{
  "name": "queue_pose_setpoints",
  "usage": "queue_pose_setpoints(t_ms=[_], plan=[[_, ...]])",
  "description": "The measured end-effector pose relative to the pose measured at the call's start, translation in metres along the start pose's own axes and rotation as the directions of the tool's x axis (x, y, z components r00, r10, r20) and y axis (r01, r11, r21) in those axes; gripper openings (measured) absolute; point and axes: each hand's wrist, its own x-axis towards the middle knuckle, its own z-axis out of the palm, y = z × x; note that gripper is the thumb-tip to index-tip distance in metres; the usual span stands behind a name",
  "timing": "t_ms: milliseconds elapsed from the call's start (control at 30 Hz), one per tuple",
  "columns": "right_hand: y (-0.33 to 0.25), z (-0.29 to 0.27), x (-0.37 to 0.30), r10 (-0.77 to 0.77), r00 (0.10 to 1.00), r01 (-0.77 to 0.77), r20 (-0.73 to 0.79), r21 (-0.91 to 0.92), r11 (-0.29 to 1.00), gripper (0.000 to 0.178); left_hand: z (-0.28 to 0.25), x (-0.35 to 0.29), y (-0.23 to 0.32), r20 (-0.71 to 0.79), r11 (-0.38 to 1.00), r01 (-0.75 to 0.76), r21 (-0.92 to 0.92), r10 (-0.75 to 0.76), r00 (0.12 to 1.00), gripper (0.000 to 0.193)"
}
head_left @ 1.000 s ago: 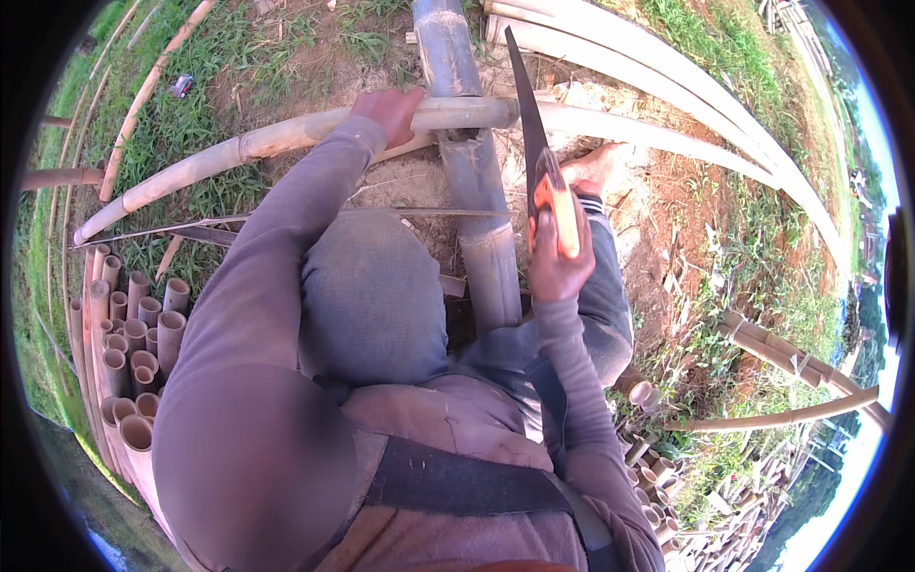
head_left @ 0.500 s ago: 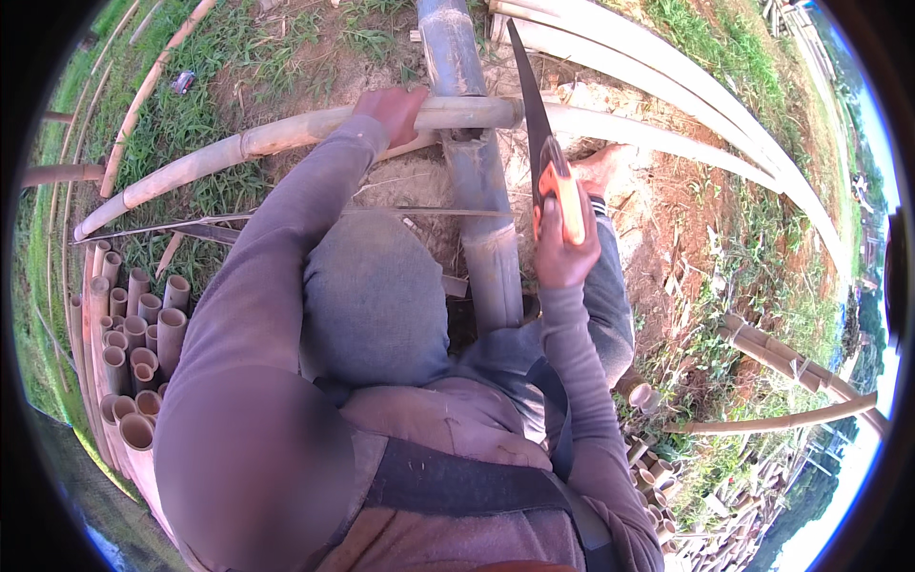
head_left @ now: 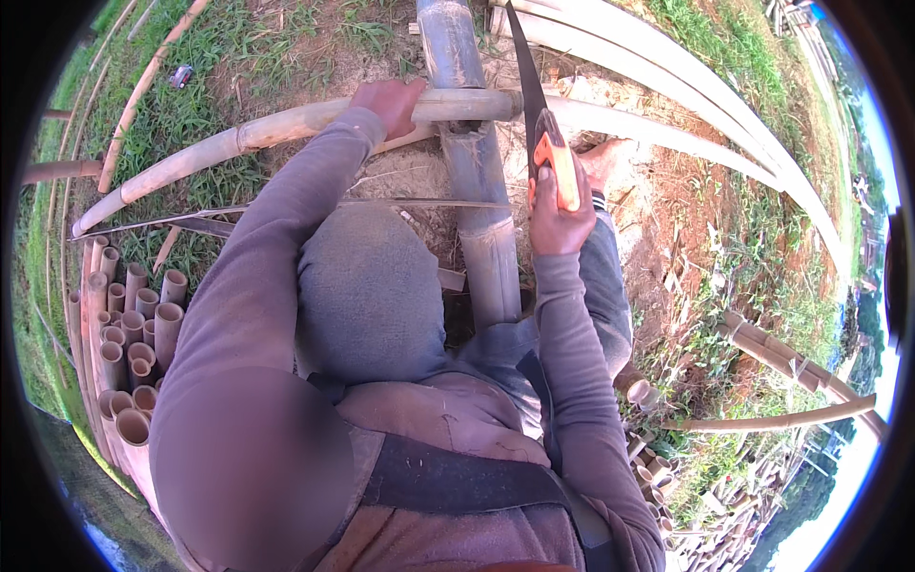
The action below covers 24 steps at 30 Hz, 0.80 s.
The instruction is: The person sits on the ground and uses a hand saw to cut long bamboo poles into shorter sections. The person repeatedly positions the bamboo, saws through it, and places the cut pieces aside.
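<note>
My left hand (head_left: 389, 107) is closed over a long pale bamboo pole (head_left: 286, 126), which lies across a thick grey bamboo post (head_left: 477, 167). In my right hand (head_left: 560, 217) is the orange handle of a hand saw (head_left: 558, 167). Its dark blade points away from me and stands alongside the pole's right end, close to the node there. Whether the teeth touch the bamboo I cannot tell. A thin strip (head_left: 429, 202) crosses over the thick post, nearer to me than the pole. My knee (head_left: 367, 281) is bent beside the post.
Several short cut bamboo tubes (head_left: 133, 429) stand upright at the left. Long pale bamboo lengths (head_left: 648, 57) lie at the far right. More cut pieces (head_left: 658, 472) are heaped at the lower right, near a bamboo rail (head_left: 782, 353). A bare foot (head_left: 605, 164) rests beyond the saw handle.
My right hand has pushed the saw forward, away from me, so the handle is now nearer the pole. My left hand stays on the pole, having shifted only slightly.
</note>
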Motion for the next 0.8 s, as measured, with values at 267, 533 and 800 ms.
queue_pose_setpoints(t_ms=[267,533,800], plan=[[-0.015,-0.078,-0.131,-0.025,1.000,0.025,0.004,-0.029,0.999,0.053,0.014,-0.001,-0.003,-0.018,1.000,-0.014,0.006,0.014,1.000,0.050],[-0.006,-0.016,-0.021,-0.033,0.999,0.033,0.007,-0.122,0.992,0.049,0.009,0.002,-0.002,-0.002,1.000,-0.007,0.012,0.008,1.000,0.052],[-0.017,-0.082,-0.137,0.016,1.000,-0.016,0.006,0.019,1.000,0.053,0.012,0.001,-0.006,0.005,1.000,0.007,0.008,-0.007,1.000,0.060]])
